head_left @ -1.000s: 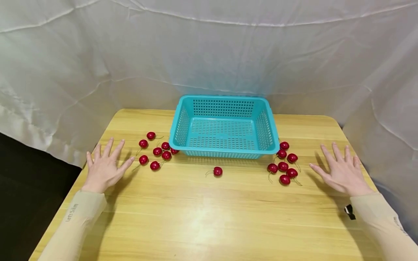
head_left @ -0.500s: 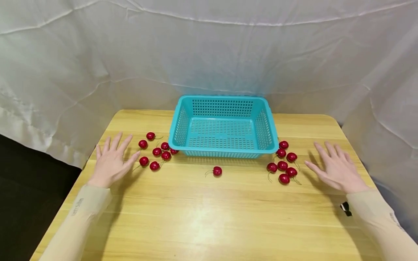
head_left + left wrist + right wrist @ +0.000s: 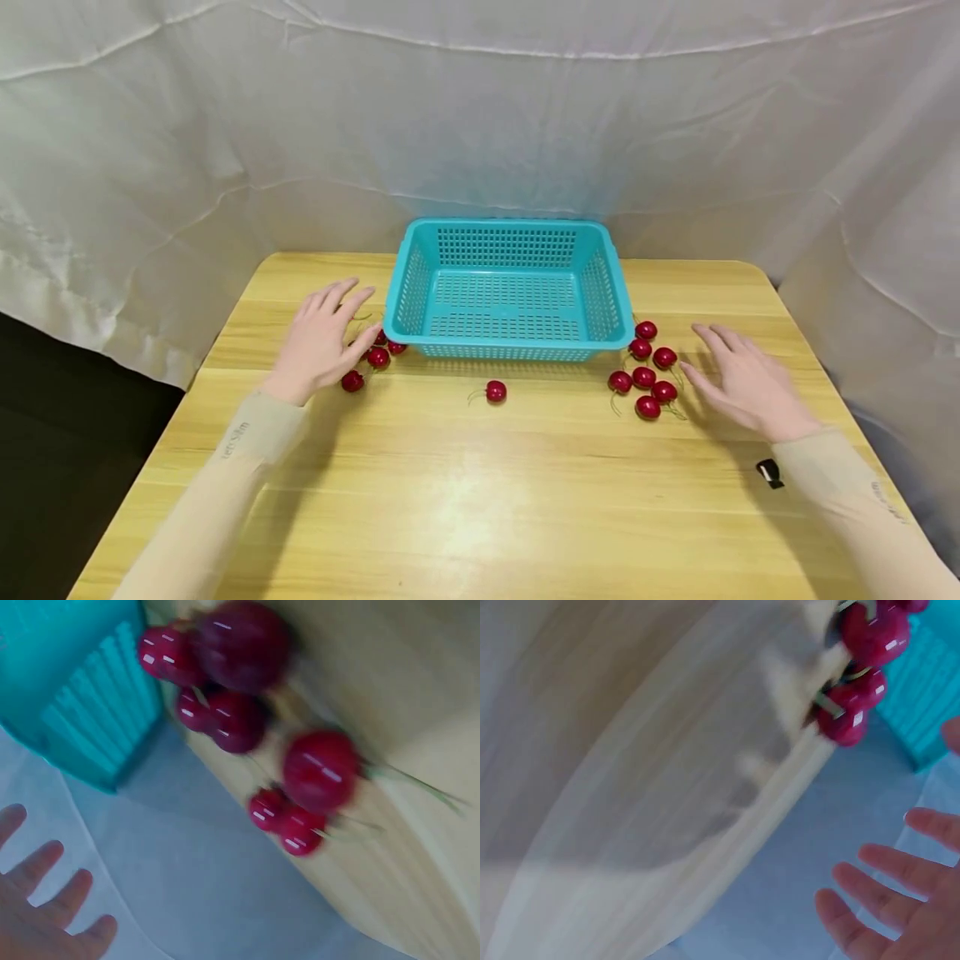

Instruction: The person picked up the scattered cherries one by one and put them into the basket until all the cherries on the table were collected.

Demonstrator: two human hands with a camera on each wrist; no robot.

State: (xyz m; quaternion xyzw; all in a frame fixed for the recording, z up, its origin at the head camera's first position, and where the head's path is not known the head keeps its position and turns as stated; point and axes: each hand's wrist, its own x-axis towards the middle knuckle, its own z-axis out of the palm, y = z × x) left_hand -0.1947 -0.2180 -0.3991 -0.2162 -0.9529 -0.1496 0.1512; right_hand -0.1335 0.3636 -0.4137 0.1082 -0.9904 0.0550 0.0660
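My left hand (image 3: 318, 343) hovers over the cherries on the left, fingers spread and holding nothing, and hides some of them in the head view. Red cherries (image 3: 320, 771) with thin stems lie under it. My right hand (image 3: 752, 382) is in the air just right of the other group of cherries (image 3: 643, 377), its fingers extended and apart from them. Between the two groups stands a turquoise plastic basket (image 3: 517, 343) with perforated walls and nothing inside. One single cherry (image 3: 496, 392) lies in front of the basket.
Everything stands on a light wooden table (image 3: 465, 508). Grey-white cloth (image 3: 480, 125) hangs behind the table and at its sides. A small black and white object (image 3: 769, 473) shows by the right sleeve (image 3: 821, 471).
My left hand has moved right and forward, from beside the left cherries to above them. My right hand has come left, closer to the right cherries. The cherries and basket stay put.
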